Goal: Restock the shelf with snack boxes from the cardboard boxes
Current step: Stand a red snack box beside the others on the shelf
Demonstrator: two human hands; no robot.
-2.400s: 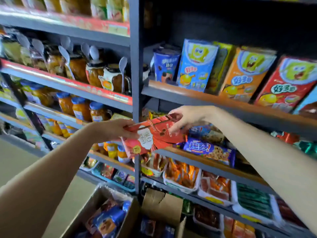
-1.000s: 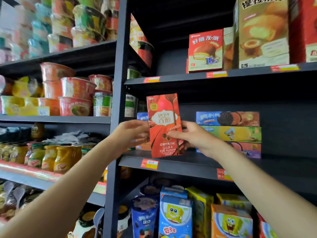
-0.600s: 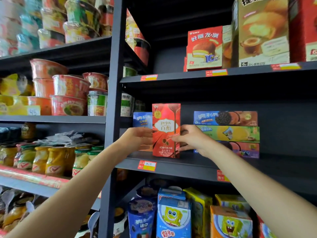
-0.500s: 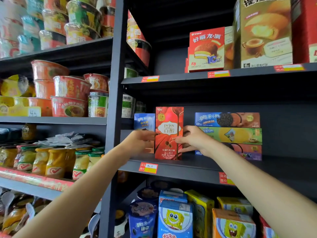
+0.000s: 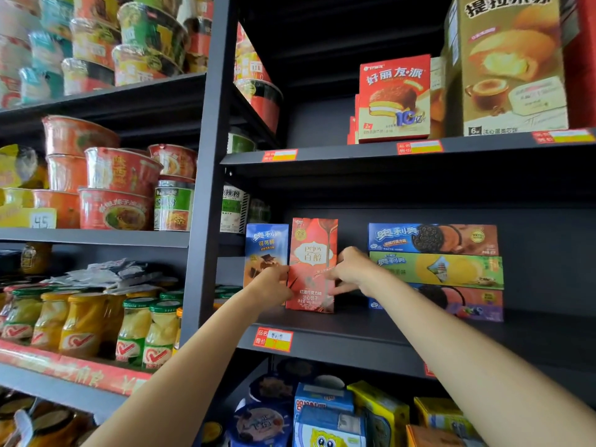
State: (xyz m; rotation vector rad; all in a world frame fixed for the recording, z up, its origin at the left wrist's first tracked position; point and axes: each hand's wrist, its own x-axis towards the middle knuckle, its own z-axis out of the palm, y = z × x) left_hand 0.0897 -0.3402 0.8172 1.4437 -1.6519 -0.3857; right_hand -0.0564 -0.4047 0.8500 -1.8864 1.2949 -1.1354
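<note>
Snack box (image 5: 312,262) between both hands

Bright even light; shelf recesses dark; edges bowed by wide-angle; slight softness.

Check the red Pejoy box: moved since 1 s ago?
Yes. The red Pejoy box went from tilted above the shelf edge to upright on the shelf, set further back beside the blue Oreo box.
</note>
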